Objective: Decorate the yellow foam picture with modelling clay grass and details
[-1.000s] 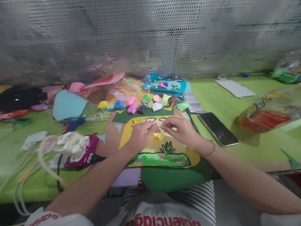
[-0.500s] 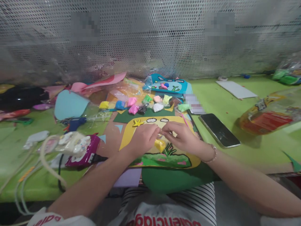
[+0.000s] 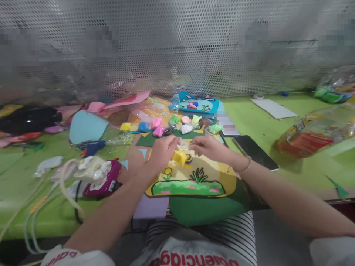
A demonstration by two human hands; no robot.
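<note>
Between my hands hangs a small clear plastic bag (image 3: 183,144) with a lump of yellow modelling clay (image 3: 179,157) in its lower part. My left hand (image 3: 165,148) pinches the bag's left upper edge between thumb and fingers. On the other side, the curled fingertips of my right hand (image 3: 206,148) are closed at the bag's right edge. Beneath lies a yellow card picture (image 3: 191,173) with a green grassy strip, a plant and a flower drawn on it. My hands and the bag cover its upper part.
Several small bags of coloured clay (image 3: 186,128) lie behind the picture. A phone (image 3: 256,152) and a yellow plastic packet (image 3: 313,135) are to the right. At left sit a purple power bank (image 3: 104,181) and cables (image 3: 65,190). A perforated metal panel (image 3: 177,48) stands behind.
My hands have moved apart, the left one leftward, with clear plastic now showing between them. The yellow clay has moved left and up, uncovering the drawn flower. The view has shifted slightly.
</note>
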